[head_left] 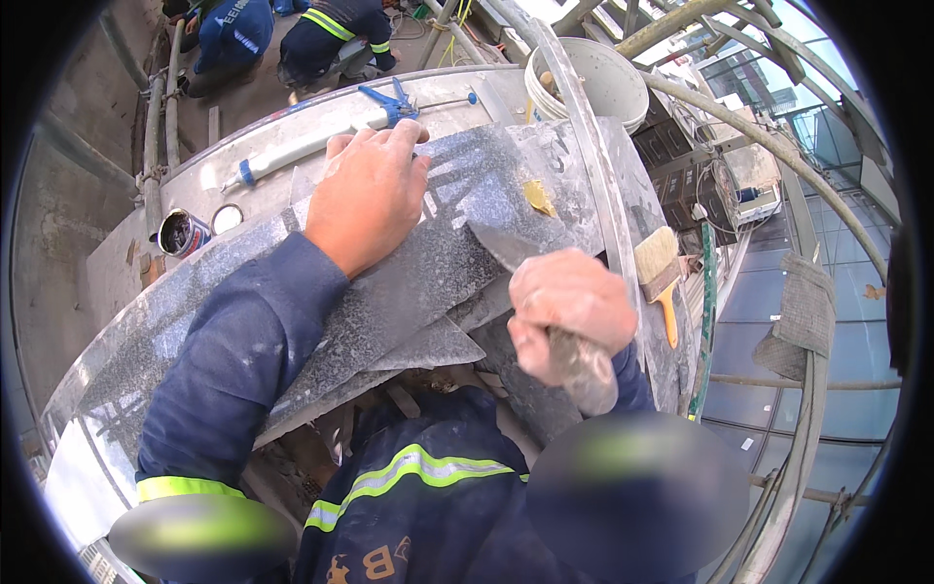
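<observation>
My left hand rests on the upper part of a dark speckled stone slab, its fingers curled over the far edge. My right hand is closed round the handle of a putty knife, whose metal blade points up and left across the slab, near my left hand. Yellow putty sits on a lighter piece just beyond the blade. A caulking gun lies beyond the slab, behind my left hand. A paintbrush with a yellow handle lies right of my right hand.
An open can and its lid stand at the left. A white bucket is at the back right, among metal scaffold poles. Glass panels lie beyond on the right. Two people in dark workwear crouch at the top left.
</observation>
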`<state>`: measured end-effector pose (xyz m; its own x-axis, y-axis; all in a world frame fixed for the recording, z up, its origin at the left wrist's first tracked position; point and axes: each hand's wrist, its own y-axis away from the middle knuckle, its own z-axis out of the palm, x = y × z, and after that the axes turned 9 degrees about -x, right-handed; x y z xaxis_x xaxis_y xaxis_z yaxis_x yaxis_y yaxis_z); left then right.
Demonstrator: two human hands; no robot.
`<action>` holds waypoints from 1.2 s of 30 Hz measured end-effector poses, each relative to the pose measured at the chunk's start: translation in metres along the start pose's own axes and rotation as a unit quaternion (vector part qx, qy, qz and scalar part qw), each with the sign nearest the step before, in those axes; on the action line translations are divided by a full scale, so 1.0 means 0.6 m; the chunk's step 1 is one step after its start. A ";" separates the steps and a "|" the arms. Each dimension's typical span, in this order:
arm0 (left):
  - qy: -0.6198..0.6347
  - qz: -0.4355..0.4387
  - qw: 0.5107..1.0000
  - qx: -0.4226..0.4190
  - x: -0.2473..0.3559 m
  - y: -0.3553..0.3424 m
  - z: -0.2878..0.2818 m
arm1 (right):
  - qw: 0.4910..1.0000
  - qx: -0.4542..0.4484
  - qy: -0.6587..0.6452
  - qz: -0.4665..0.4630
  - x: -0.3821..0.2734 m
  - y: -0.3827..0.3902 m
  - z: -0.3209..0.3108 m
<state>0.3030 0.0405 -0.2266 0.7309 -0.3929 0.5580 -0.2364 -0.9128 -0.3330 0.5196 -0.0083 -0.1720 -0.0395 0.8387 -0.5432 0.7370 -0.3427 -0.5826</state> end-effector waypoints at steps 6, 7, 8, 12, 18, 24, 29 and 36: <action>-0.002 -0.001 1.000 -0.002 -0.001 0.000 0.002 | 0.996 0.031 0.059 0.053 0.008 -0.006 -0.012; -0.003 -0.003 1.000 0.003 -0.001 -0.001 0.002 | 0.999 -0.009 0.050 0.008 0.007 -0.014 -0.002; -0.002 -0.006 1.000 0.002 -0.002 0.002 0.005 | 0.998 -0.048 0.039 -0.033 0.008 -0.014 0.006; 0.024 -0.011 1.000 0.001 0.001 -0.002 0.001 | 0.992 0.115 0.023 0.047 0.043 -0.012 -0.020; 0.075 -0.040 0.996 0.016 0.003 -0.002 -0.009 | 0.986 0.108 0.111 0.065 0.045 -0.009 -0.028; 0.123 -0.046 0.991 0.034 0.006 -0.002 -0.011 | 0.984 0.092 0.142 0.058 0.025 -0.011 -0.022; 0.117 -0.048 0.992 0.022 0.005 0.000 -0.012 | 0.996 0.048 0.071 -0.026 0.015 -0.021 -0.020; 0.110 -0.037 0.993 0.027 0.007 0.001 -0.010 | 0.984 0.114 0.134 0.018 0.030 -0.008 -0.012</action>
<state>0.3021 0.0377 -0.2198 0.5868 -0.3455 0.7323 -0.1490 -0.9350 -0.3218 0.5205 0.0115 -0.1748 0.1868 0.8952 -0.4045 0.5629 -0.4350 -0.7028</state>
